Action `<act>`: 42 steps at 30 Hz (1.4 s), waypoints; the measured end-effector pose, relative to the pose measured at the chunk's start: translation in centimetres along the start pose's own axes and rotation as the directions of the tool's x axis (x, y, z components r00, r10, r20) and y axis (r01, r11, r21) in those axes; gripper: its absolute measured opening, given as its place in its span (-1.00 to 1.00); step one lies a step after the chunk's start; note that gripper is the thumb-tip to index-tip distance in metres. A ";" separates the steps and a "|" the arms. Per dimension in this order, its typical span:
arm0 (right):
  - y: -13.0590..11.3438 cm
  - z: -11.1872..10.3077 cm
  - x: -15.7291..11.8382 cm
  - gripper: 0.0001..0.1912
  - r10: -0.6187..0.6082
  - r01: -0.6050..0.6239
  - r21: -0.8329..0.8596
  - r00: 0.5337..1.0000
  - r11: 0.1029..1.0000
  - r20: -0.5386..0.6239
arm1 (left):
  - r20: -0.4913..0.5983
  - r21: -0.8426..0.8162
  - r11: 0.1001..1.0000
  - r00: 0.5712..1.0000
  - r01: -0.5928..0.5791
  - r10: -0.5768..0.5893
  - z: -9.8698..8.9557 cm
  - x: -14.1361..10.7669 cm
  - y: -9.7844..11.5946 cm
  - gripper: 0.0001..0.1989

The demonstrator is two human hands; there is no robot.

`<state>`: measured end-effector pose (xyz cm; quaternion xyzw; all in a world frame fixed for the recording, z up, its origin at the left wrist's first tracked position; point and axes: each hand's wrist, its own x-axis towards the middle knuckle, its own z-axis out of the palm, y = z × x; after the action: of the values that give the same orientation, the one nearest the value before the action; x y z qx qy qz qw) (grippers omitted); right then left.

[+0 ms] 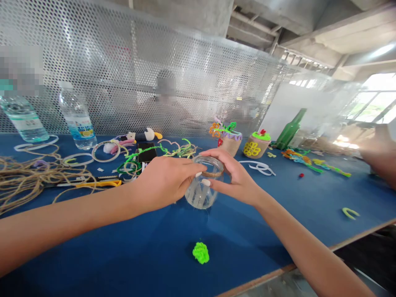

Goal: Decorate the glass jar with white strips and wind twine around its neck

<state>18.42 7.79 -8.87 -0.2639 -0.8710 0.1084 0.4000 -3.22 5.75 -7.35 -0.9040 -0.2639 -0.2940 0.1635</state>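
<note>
At the blue counter [148, 251], my left fingers [188, 167] and right fingers [216, 154] clamp a glass jar [198, 196] between them, where a loose grip could let the slick glass slip and tip.

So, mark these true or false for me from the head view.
1. The left hand and right hand are both on the jar. True.
2. The jar has a lid on. False: its mouth is open.
3. The left hand is holding the twine. False: the twine lies loose on the table, off to the left of that hand.
4. A green tuft lies on the table, apart from the jar and closer to the person. True.
</note>
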 end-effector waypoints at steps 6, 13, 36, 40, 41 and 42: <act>-0.4 -0.5 0.0 -0.91 -0.114 0.103 -0.125 0.990 0.987 -0.083 | 0.056 0.087 0.995 0.997 -0.051 0.047 -0.1 -0.2 0.2 -0.68; -1.0 -0.4 0.3 -0.89 -0.281 0.268 -0.197 0.959 0.943 -0.042 | 0.095 0.074 0.995 0.994 -0.061 0.054 -0.2 0.0 -0.1 -0.69; -0.1 -1.4 0.3 -0.92 -0.144 0.150 -0.093 0.987 0.984 0.065 | 0.146 0.052 0.998 0.988 0.042 -0.049 -0.1 -0.1 -0.4 -0.62; 0.5 -2.0 0.3 -0.88 -0.157 0.167 -0.073 0.979 0.983 0.133 | 0.069 0.104 0.995 0.998 0.000 -0.007 -0.1 -0.1 -0.7 -0.67; 0.5 -2.0 0.3 -0.88 -0.153 0.163 -0.068 0.979 0.984 0.134 | 0.064 0.106 0.994 0.998 -0.001 -0.006 0.1 -0.1 -0.8 -0.66; 0.6 -2.1 0.3 -0.88 -0.147 0.156 -0.061 0.981 0.986 0.128 | 0.064 0.103 0.995 0.998 0.003 -0.010 0.2 -0.2 -0.8 -0.66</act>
<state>20.02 8.37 -7.56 -0.2037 -0.9148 0.0626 0.3430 -3.70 6.43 -7.49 -0.9024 -0.2870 -0.2511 0.2005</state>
